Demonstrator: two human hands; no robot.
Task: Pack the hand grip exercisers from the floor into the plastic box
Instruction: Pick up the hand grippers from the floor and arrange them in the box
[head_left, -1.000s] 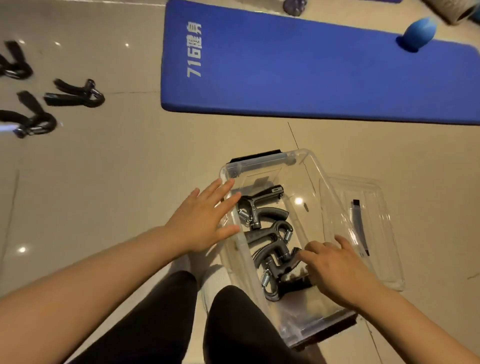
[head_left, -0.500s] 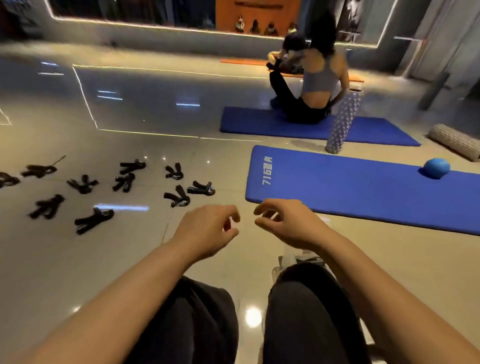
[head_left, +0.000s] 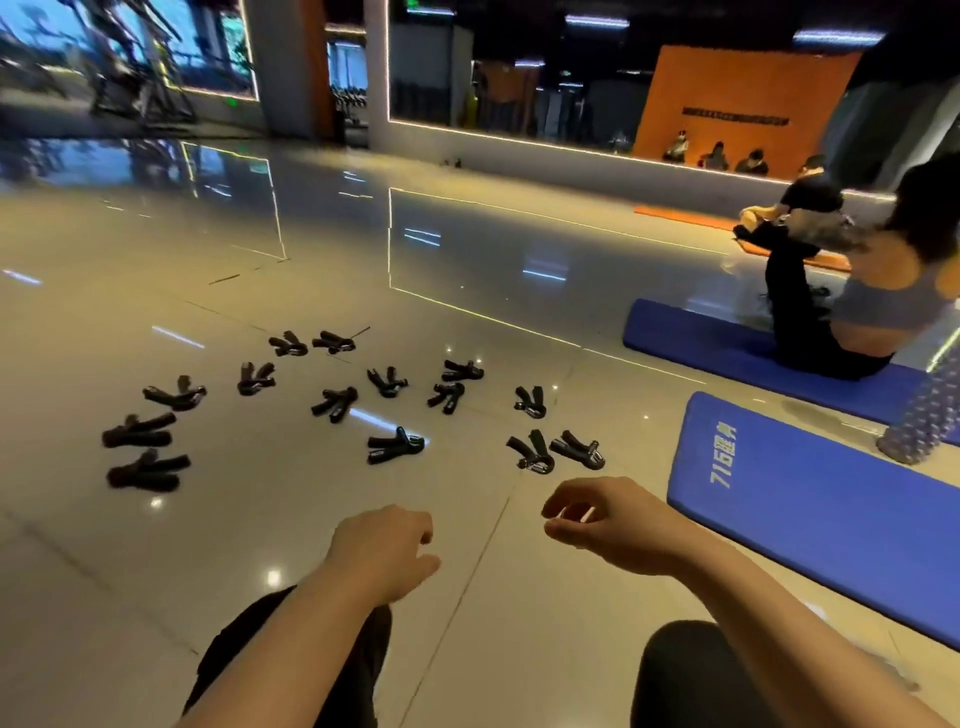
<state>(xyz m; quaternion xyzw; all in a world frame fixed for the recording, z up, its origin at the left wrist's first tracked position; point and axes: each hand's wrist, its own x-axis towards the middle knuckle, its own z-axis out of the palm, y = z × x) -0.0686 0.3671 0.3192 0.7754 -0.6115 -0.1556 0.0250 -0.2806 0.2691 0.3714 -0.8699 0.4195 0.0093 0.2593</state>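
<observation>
Exercisers (head_left: 396, 445) lie scattered on the floor (head_left: 260, 519), awaiting collection; left hand (head_left: 382, 551) and right hand (head_left: 605, 525) hover empty, fingers loosely curled.

This is a gym, seen from a spot low on its glossy tiled floor (head_left: 363, 519). Blue exercise mats lie on the right: one near (head_left: 831, 525) with white print on it, one farther off (head_left: 727, 343) with a person (head_left: 893, 291) sitting on it in sports clothes. A patterned foam roller (head_left: 919, 415) stands between the two mats, and an orange mat (head_left: 685, 214) lies beyond. Black grip exercisers (head_left: 395, 445) are scattered over the floor. At the far left, blurred exercise machines (head_left: 135, 67) stand before a large window. Light strips edge the far wall, where several people sit in front of an orange panel (head_left: 737, 98).
</observation>
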